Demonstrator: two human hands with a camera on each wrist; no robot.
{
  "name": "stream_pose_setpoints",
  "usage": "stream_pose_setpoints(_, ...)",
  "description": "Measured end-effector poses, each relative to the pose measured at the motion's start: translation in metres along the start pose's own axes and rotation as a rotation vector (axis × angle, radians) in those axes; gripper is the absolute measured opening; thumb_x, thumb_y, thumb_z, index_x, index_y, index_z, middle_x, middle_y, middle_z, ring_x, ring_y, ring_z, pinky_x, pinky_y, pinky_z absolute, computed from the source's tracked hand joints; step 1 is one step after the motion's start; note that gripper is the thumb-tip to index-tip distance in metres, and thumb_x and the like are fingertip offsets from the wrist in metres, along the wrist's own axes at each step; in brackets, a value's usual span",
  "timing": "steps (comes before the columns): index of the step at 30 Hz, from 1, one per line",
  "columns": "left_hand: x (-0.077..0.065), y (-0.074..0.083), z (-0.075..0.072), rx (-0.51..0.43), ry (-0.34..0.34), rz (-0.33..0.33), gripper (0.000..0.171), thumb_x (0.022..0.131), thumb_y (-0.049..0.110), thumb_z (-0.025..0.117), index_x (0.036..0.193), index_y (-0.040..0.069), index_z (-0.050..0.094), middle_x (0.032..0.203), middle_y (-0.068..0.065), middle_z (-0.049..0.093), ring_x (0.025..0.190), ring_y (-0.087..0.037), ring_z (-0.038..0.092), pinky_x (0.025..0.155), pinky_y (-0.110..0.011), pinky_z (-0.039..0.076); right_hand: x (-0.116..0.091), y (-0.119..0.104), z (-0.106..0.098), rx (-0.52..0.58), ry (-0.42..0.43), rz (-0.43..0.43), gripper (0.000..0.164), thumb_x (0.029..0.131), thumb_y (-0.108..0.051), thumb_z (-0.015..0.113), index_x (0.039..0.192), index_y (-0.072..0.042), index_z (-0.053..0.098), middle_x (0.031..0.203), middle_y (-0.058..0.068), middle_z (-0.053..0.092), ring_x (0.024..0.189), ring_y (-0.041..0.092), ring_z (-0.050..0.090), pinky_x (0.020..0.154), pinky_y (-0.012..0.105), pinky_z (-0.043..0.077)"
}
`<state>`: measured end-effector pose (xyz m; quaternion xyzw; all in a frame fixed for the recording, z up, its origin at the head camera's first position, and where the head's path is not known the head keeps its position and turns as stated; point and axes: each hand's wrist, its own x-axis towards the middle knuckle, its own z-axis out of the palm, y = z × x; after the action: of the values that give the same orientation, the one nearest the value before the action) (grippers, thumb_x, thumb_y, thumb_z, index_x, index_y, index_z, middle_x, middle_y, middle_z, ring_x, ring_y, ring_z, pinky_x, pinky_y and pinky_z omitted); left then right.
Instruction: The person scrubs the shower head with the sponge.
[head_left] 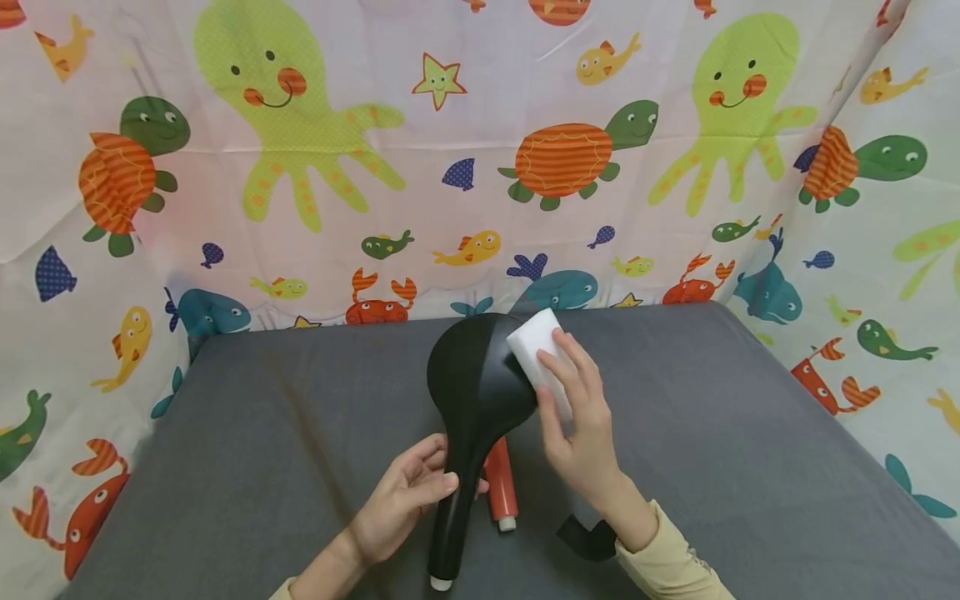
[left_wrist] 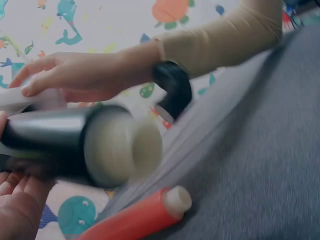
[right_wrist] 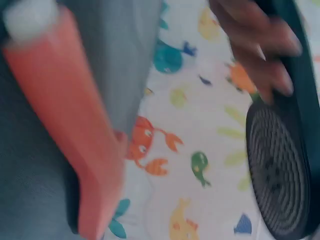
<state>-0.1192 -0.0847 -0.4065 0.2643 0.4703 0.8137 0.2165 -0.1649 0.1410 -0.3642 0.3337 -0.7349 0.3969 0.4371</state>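
A black hand shower (head_left: 480, 375) is held up over the table, its round head at the top and its handle slanting down to a white end. My left hand (head_left: 408, 500) grips it by the handle, thumb across the front. In my right hand (head_left: 585, 425) is a white sponge block (head_left: 536, 340), pinched between fingers and thumb against the right side of the shower's head. The right wrist view shows the ridged nozzle face (right_wrist: 275, 170) on the shower's far side. Behind the handle lies a red handle-shaped piece (head_left: 501, 483) with a white end, its upper part hidden in the head view.
Grey cloth covers the table (head_left: 300, 417). A white curtain (head_left: 465, 217) printed with sea animals stands along the back and both sides. A black strap (head_left: 588, 537) sits at my right wrist.
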Motion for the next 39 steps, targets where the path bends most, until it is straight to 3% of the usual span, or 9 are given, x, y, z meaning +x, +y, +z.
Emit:
stream_pose_setpoints(4, 0.003, 0.001, 0.000, -0.160, 0.004, -0.041, 0.039, 0.100, 0.002, 0.032, 0.138, -0.005, 0.028, 0.128, -0.016, 0.050, 0.108, -0.027, 0.057, 0.096, -0.040, 0.042, -0.013, -0.015, 0.015, 0.006, -0.021, -0.156, 0.027, 0.094, -0.014, 0.051, 0.115, 0.002, 0.058, 0.127, 0.031, 0.042, 0.121, 0.048, 0.036, 0.101, 0.039, 0.037)
stream_pose_setpoints(11, 0.006, -0.001, 0.001, -0.357, -0.061, 0.005, 0.036, 0.101, 0.001, 0.021, 0.134, -0.007, 0.034, 0.120, -0.016, 0.053, 0.106, -0.024, 0.057, 0.096, -0.037, 0.042, -0.021, -0.017, 0.022, -0.005, -0.055, -0.318, 0.022, 0.093, -0.009, 0.052, 0.112, -0.001, 0.059, 0.124, 0.031, 0.043, 0.120, 0.049, 0.037, 0.101, 0.041, 0.038)
stream_pose_setpoints(19, 0.005, 0.000, 0.000, -0.441, -0.130, 0.022, 0.039, 0.102, 0.004, 0.020, 0.137, -0.004, 0.036, 0.125, -0.017, 0.052, 0.107, -0.023, 0.056, 0.099, -0.037, 0.040, -0.001, 0.010, 0.006, 0.024, 0.012, 0.000, 0.032, 0.084, -0.005, 0.062, 0.116, 0.002, 0.056, 0.131, 0.030, 0.040, 0.120, 0.044, 0.040, 0.077, 0.053, 0.050)
stream_pose_setpoints(22, 0.005, 0.000, 0.000, -0.450, -0.142, 0.021, 0.040, 0.102, 0.003, 0.019, 0.136, -0.004, 0.037, 0.125, -0.017, 0.052, 0.107, -0.023, 0.056, 0.099, -0.037, 0.039, -0.002, 0.009, 0.003, 0.043, 0.005, 0.055, 0.035, 0.085, -0.006, 0.062, 0.118, 0.002, 0.055, 0.133, 0.028, 0.040, 0.120, 0.041, 0.041, 0.077, 0.050, 0.051)
stream_pose_setpoints(27, 0.005, 0.001, 0.000, -0.427, -0.112, 0.023, 0.039, 0.101, 0.002, 0.020, 0.134, -0.004, 0.039, 0.123, -0.017, 0.053, 0.106, -0.024, 0.056, 0.098, -0.038, 0.040, -0.010, -0.010, 0.008, -0.001, -0.064, -0.194, 0.027, 0.093, -0.016, 0.053, 0.114, 0.000, 0.059, 0.127, 0.029, 0.045, 0.119, 0.046, 0.041, 0.096, 0.040, 0.042)
stream_pose_setpoints(30, 0.005, 0.001, -0.001, -0.404, -0.092, 0.024, 0.038, 0.101, 0.001, 0.022, 0.133, -0.004, 0.040, 0.122, -0.016, 0.054, 0.106, -0.024, 0.057, 0.097, -0.038, 0.041, -0.013, -0.018, 0.012, -0.042, -0.111, -0.363, 0.024, 0.092, -0.012, 0.052, 0.112, -0.003, 0.062, 0.124, 0.028, 0.049, 0.117, 0.048, 0.042, 0.100, 0.047, 0.035)
stream_pose_setpoints(32, 0.005, 0.001, -0.001, -0.385, -0.099, 0.019, 0.038, 0.100, 0.001, 0.022, 0.134, -0.004, 0.039, 0.121, -0.015, 0.055, 0.106, -0.024, 0.057, 0.097, -0.038, 0.041, -0.012, -0.019, 0.012, -0.068, -0.111, -0.396, 0.024, 0.092, -0.013, 0.052, 0.112, -0.004, 0.062, 0.123, 0.027, 0.051, 0.117, 0.047, 0.042, 0.098, 0.049, 0.034)
stream_pose_setpoints(35, 0.005, 0.001, -0.002, -0.343, -0.127, 0.006, 0.038, 0.100, 0.001, 0.022, 0.135, -0.004, 0.036, 0.117, -0.014, 0.057, 0.104, -0.023, 0.059, 0.095, -0.038, 0.043, -0.001, -0.015, 0.007, -0.051, -0.033, -0.330, 0.024, 0.092, -0.013, 0.051, 0.110, -0.001, 0.061, 0.122, 0.029, 0.050, 0.115, 0.047, 0.043, 0.096, 0.044, 0.039)
stream_pose_setpoints(39, 0.003, 0.001, -0.004, -0.310, -0.172, -0.022, 0.039, 0.100, 0.001, 0.024, 0.137, -0.004, 0.035, 0.118, -0.014, 0.057, 0.101, -0.022, 0.060, 0.094, -0.036, 0.044, 0.022, -0.014, -0.006, 0.054, 0.034, -0.081, 0.026, 0.092, -0.006, 0.049, 0.111, 0.009, 0.056, 0.121, 0.033, 0.049, 0.111, 0.042, 0.048, 0.091, 0.028, 0.044)
